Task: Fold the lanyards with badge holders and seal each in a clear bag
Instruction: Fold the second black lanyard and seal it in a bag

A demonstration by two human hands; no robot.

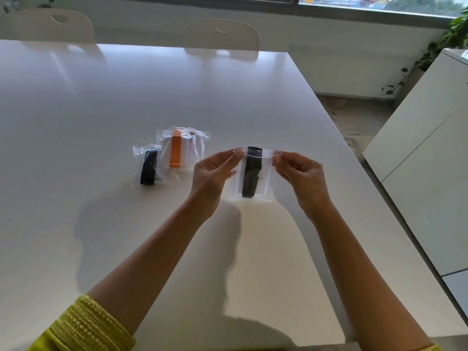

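Note:
Both hands hold a clear bag (267,178) upright just above the white table (101,102). Inside it stands a folded black lanyard (250,173) with a badge holder. My left hand (215,171) pinches the bag's top left corner at the zip strip. My right hand (301,173) pinches the top right corner. To the left, two more clear bags lie on the table: one holds a folded orange lanyard (175,150), the other, nearer the left, holds a folded dark lanyard (149,167).
Two white chairs (222,34) stand at the table's far edge. A white cabinet (430,148) runs along the right, past the table's right edge, with a trailing plant (435,46) behind it. A window spans the back wall.

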